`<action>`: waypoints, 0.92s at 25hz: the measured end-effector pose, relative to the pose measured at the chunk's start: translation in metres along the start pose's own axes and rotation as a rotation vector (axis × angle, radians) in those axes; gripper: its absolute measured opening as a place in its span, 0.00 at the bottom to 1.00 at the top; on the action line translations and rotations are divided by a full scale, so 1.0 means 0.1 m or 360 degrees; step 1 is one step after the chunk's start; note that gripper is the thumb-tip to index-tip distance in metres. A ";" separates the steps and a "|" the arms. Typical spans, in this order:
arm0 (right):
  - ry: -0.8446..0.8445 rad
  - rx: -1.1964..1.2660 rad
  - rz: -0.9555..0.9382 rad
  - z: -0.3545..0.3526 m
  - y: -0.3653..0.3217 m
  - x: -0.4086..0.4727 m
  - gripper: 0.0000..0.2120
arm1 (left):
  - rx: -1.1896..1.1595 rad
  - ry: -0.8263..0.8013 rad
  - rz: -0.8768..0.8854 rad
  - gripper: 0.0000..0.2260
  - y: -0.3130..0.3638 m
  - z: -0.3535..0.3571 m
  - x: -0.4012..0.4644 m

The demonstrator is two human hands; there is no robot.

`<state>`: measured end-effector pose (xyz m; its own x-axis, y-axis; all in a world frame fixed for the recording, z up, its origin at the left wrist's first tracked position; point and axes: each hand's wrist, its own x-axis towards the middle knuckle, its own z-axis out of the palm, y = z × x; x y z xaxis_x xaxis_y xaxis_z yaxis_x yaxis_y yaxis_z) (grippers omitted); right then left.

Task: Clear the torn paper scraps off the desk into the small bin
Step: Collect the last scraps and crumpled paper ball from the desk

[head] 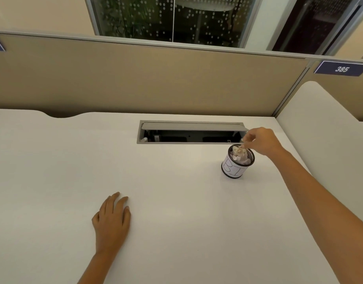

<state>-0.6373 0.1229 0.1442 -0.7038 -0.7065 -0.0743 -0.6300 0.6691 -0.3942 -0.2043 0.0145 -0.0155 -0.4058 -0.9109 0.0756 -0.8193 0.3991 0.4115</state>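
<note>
My right hand (pixel 258 140) is hovering right over the small bin (pixel 237 165), center-right of the frame, fingertips bunched together at the rim. Can't really tell if I'm pinching a scrap or just touching the pile. The paper scraps (pixel 240 154) are sitting crumpled inside the bin, filling it to about the top. My left hand (pixel 112 220) is lying flat on the desk (pixel 176 201) in the lower left, fingers straight and holding nothing. The bin's standing upright just in front of the open cable tray (pixel 192 132) at the back of the desk.
</note>
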 end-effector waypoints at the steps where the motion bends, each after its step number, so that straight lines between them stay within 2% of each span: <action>1: -0.0021 -0.0085 -0.0071 0.03 -0.03 -0.01 0.10 | 0.0004 -0.0012 0.0000 0.21 -0.01 0.01 0.00; 3: -0.0189 -0.0451 -0.0190 0.16 -0.14 -0.05 0.05 | 0.0004 -0.0029 0.0001 0.21 -0.03 0.01 0.01; 5: -0.0342 -0.0689 -0.0085 0.30 -0.18 -0.05 0.05 | 0.0000 -0.0038 -0.0002 0.21 -0.04 0.02 0.02; 8: -0.0384 -0.0652 0.0080 0.42 -0.16 0.00 0.12 | 0.0004 -0.0046 0.0007 0.21 -0.03 0.02 0.02; 13: -0.0321 -0.0786 0.0040 0.45 -0.16 0.00 0.12 | 0.0001 -0.0060 0.0023 0.21 -0.06 0.01 0.03; 17: -0.0096 -0.0621 0.0038 0.33 -0.13 -0.10 0.12 | -0.0044 -0.0104 0.0092 0.22 -0.09 -0.04 0.03; 21: 0.0426 -0.0323 -0.0025 0.36 -0.26 -0.43 0.10 | -0.0196 -0.0205 0.0245 0.18 -0.33 -0.19 0.08; 23: 0.0565 -0.0224 -0.0134 0.49 -0.39 -0.71 0.10 | -0.0174 -0.0185 0.0285 0.18 -0.48 -0.30 0.08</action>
<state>-0.5468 0.1351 0.1198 -0.7021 -0.6529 0.2841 -0.7118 0.6548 -0.2542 -0.1556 -0.0150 -0.0071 -0.5896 -0.8059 0.0534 -0.6842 0.5335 0.4973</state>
